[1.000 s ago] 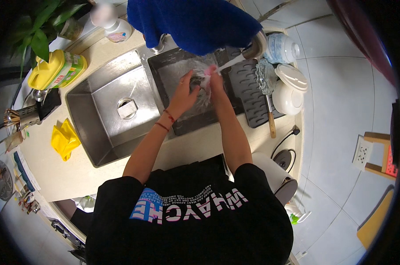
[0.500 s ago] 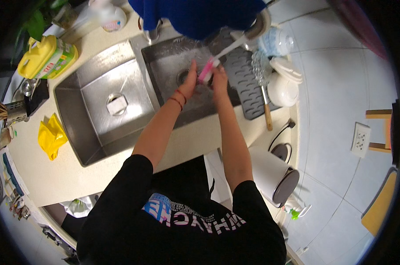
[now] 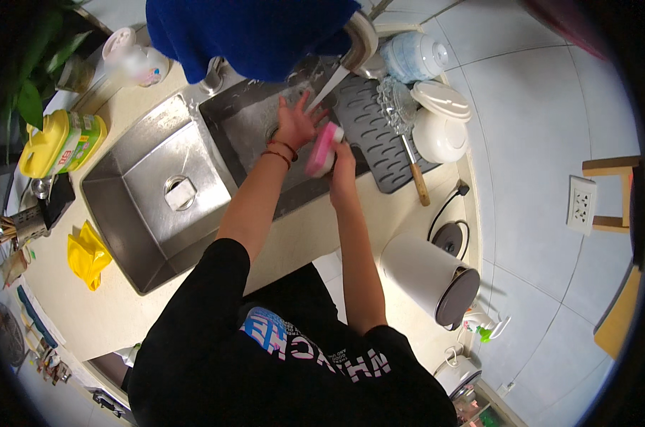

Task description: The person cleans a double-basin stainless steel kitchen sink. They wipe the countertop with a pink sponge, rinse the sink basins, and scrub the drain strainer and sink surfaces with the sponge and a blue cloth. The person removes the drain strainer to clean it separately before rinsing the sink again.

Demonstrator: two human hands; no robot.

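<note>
I stand at a steel double sink. My left hand, with red bands on its wrist, is spread open over the right basin, at the end of the water stream from the faucet. It holds nothing that I can see. My right hand is just to its right, gripping a pink sponge over the basin's edge. The two hands are close but apart.
A dark ribbed drying mat to the right holds a glass dish, white lids and a wooden-handled utensil. A white kettle stands near. The left basin, yellow gloves, a yellow soap bottle. Blue fabric overhangs.
My hands were pressed together over the right basin. They have since separated: the left one now lies open under the water, and the pink sponge shows in the right one.
</note>
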